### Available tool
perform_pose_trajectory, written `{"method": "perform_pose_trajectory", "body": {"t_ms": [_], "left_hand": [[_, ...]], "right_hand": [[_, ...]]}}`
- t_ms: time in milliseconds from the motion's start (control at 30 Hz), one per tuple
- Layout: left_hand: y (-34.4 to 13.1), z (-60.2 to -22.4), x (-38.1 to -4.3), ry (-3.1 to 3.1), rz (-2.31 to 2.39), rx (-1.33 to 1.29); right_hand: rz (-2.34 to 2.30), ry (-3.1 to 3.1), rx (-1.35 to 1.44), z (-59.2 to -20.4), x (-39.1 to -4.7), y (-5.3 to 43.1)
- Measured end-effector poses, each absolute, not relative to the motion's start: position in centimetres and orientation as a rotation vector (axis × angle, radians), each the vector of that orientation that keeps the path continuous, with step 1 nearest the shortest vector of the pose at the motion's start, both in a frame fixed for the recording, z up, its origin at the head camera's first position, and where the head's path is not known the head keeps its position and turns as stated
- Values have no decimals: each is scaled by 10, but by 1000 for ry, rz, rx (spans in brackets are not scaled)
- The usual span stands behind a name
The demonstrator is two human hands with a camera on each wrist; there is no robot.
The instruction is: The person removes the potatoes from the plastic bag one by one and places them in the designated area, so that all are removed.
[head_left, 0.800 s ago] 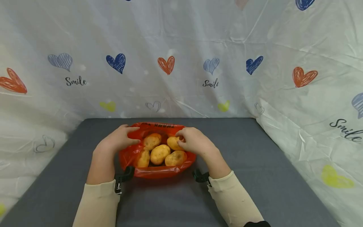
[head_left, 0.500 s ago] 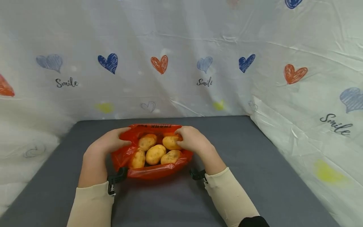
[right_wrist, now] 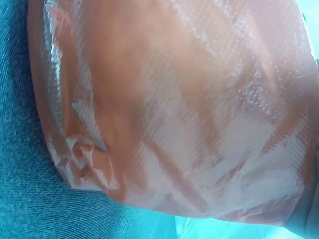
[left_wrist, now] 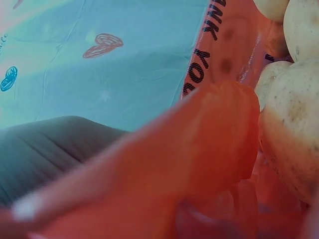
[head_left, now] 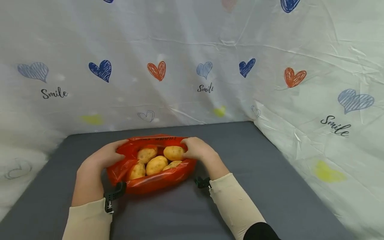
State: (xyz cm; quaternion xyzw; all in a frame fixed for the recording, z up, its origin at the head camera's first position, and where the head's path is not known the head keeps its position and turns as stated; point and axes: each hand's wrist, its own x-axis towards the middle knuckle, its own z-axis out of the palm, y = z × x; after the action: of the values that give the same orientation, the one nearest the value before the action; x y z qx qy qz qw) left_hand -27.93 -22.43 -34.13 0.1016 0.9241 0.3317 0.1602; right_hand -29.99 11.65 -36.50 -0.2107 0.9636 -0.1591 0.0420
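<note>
A red plastic bag (head_left: 159,181) lies on the table with its mouth facing up and black "THANK YOU" lettering along the far rim. Several yellow potatoes (head_left: 157,165) sit inside. My left hand (head_left: 103,156) grips the bag's left rim between fingers and thumb. On the opposite side, my right hand (head_left: 198,149) holds the right rim, its thumb close to one potato. In the left wrist view, stretched red film (left_wrist: 214,134) covers much of the picture beside the potatoes (left_wrist: 294,109). The bag's outer side (right_wrist: 189,109) fills the right wrist view, hiding the right fingers.
A dark grey table (head_left: 168,216) carries the bag. Behind it and along the right side hangs a white sheet (head_left: 180,33) printed with hearts and "Smile". Dark wrist mounts (head_left: 117,191) are worn by both hands.
The whole scene shifts left as the head view turns slightly right. The bag's near rim now rises higher, covering more of the front right potato. Both hands stay at the rim.
</note>
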Motion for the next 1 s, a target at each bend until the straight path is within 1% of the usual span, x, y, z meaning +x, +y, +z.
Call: {"method": "perform_pose_trajectory", "body": {"t_ms": [200,467,1000], "left_hand": [[-214,-345,-280,2620,980,270],[-215,-342,-278,2645,941,221],[-212,-339,-276,2644,928,216]], "right_hand": [[-515,2891,-577,-375,-302,126],[-547,2876,-623,-377,-308,124],[-655,2934,-666,-362,-301,125]]}}
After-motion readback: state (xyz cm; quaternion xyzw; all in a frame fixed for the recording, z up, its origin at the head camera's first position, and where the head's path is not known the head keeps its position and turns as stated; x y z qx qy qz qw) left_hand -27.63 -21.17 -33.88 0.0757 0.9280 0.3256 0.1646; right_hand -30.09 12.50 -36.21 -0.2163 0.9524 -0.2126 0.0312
